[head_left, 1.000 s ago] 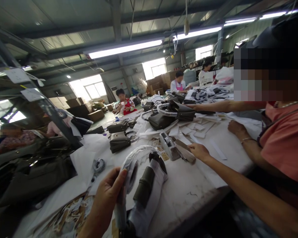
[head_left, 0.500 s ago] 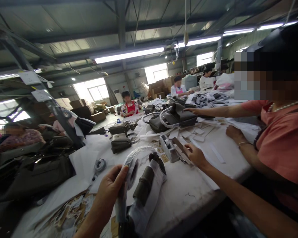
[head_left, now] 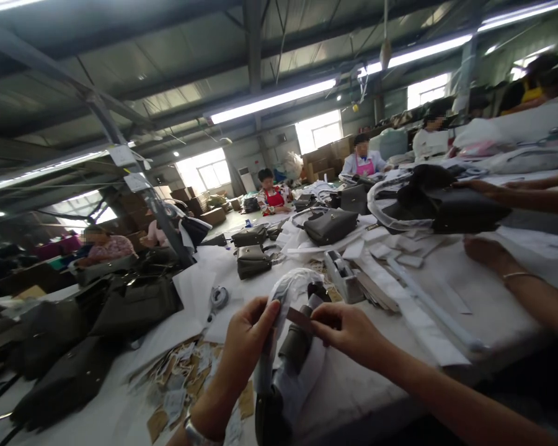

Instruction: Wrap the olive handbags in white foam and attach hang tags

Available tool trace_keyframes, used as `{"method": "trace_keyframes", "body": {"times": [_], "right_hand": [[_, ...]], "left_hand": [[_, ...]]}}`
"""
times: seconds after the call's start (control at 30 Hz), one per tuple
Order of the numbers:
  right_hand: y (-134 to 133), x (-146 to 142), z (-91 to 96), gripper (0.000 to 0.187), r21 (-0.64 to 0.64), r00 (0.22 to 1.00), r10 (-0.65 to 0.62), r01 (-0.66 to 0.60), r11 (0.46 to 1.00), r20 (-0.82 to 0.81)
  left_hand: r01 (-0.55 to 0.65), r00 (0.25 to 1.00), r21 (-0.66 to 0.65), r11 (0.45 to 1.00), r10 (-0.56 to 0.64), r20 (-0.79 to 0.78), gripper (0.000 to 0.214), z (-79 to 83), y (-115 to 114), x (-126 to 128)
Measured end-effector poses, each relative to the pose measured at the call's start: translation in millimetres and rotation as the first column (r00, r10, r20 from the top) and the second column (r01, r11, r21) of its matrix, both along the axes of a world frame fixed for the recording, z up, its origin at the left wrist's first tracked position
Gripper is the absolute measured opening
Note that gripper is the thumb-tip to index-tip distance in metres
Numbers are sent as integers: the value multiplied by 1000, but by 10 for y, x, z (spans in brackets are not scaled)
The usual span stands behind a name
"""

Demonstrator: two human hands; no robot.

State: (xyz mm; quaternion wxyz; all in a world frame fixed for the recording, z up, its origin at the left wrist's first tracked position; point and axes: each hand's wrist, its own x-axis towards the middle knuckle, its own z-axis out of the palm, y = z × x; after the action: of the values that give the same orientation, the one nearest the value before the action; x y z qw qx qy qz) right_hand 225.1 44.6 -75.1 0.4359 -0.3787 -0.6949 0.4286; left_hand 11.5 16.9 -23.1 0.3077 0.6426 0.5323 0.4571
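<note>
My left hand (head_left: 248,328) is closed on a bag handle (head_left: 286,288) wrapped in white and clear film, its thumb pressed near the curve. Closed in a pinch, my right hand (head_left: 351,331) holds a short brown card strip (head_left: 299,319) whose far end reaches the wrapped handle. Below lies the dark olive bag (head_left: 294,348), partly covered by white wrapping; its lower part is cut off by the view's bottom edge. Just beyond my right hand stand a grey tape dispenser (head_left: 346,285) and a stack of card strips (head_left: 376,292).
At the right, a co-worker's hands (head_left: 486,251) are at another dark bag (head_left: 469,207). Several dark bags (head_left: 134,303) pile up on the left. A roll of tape (head_left: 219,297) and card scraps (head_left: 181,384) lie on the white table (head_left: 353,384). Other people sit farther back.
My right hand has moved left from beside the tape dispenser to the wrapped handle, bringing the card strip. The view has turned left. The co-worker's bag has moved right.
</note>
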Motion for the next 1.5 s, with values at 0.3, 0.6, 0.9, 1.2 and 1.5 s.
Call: {"method": "trace_keyframes", "body": {"times": [0.3, 0.6, 0.9, 1.2, 1.5], "right_hand": [[-6, -316, 227, 35, -364, 791, 123, -407, 838, -600], [-118, -325, 290, 45, -328, 792, 77, -337, 882, -606], [-177, -417, 293, 41, -377, 716, -7, -359, 854, -699], [-164, -390, 329, 41, -364, 715, 4, -361, 859, -699], [-170, -240, 263, 24, -374, 532, -52, -518, 769, -845]], "left_hand": [[20, 978, 125, 992, 7, -210, 45, 33, 10, 10], [7, 880, 318, 948, 145, -452, 38, -31, -30, -16], [-118, 980, 235, 965, 152, -131, 53, -84, -26, 83], [-75, 933, -71, 995, 95, 346, 99, -93, 12, 216], [-153, 972, 43, 987, 143, 187, 42, -155, -42, 167]]}}
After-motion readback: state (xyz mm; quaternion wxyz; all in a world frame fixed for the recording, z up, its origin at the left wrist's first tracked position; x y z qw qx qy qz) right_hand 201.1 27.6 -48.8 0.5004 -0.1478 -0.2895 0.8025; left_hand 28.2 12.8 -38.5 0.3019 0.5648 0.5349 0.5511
